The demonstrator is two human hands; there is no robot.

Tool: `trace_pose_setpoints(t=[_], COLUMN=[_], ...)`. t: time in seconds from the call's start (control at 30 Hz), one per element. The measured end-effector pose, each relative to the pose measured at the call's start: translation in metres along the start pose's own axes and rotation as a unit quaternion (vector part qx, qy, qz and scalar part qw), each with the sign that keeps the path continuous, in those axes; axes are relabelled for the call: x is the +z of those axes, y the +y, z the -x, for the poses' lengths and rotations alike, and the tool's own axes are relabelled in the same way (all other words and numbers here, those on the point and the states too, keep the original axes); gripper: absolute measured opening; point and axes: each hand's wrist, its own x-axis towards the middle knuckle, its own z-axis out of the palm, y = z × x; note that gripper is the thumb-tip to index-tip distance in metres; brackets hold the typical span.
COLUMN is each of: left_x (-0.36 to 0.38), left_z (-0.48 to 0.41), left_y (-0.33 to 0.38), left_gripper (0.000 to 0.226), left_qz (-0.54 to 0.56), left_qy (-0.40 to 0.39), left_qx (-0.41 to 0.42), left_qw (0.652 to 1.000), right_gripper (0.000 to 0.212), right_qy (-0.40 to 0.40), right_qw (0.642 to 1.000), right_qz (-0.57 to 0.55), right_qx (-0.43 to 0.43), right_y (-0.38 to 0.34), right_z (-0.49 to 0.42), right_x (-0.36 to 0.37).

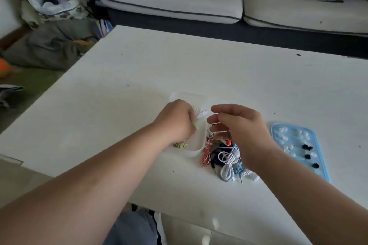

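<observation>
white cord coil (201,114), pinched by the left grip (175,122), slants far-rightward from it; right grip (239,127) loosely spread.

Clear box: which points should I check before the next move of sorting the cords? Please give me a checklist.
1. Grip of left hand on green piece: ok.
2. The clear box lies flat on table: ok.
3. The right hand is free: cannot tell.
4. The cord pile is beside the box, under the right hand: ok.
5. The blue tray is apart from both hands: ok.
</observation>
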Motion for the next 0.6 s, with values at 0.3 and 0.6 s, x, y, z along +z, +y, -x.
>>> trace_pose_setpoints(t=[0.3,0.6], left_x=[-0.001,0.037], left_z=[-0.010,0.042], left_y=[0.019,0.088], left_gripper=[0.027,0.031], left_qz=[-0.053,-0.205], left_qy=[0.041,-0.114], left_qx=[0.056,0.194], left_qw=[0.996,0.953], right_gripper=[0.028,0.023], right_qy=[0.057,-0.071], right_qw=[0.998,0.928], right_qz=[-0.005,0.359], right_qx=[-0.024,0.067], right_y=[-0.011,0.000], right_z=[-0.007,0.017], right_x=[-0.041,-0.098])
